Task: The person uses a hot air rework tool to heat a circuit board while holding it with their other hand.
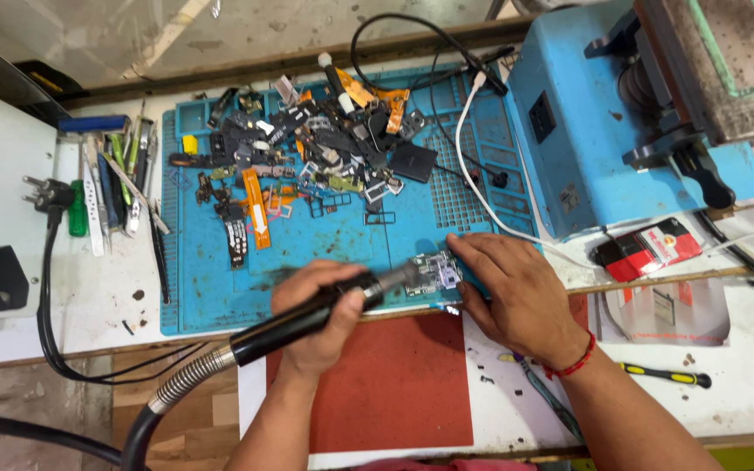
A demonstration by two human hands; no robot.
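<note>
1. Left hand (320, 314) wraps its grip around a black hot-air wand (307, 318) on a ribbed hose, nozzle aimed at a small silvery circuit board (434, 273), centre frame.
2. Right hand (512, 296) presses fingertips on the board's edge, steadying it on the blue mat (211, 288) covering the bench.
3. Heating looks under way; next needs a steady nozzle.

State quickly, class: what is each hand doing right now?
Left hand: closed around the black hot-air handpiece, nozzle at the small circuit board.
Right hand: open, fingers pressing that circuit board onto the blue work mat.
</note>
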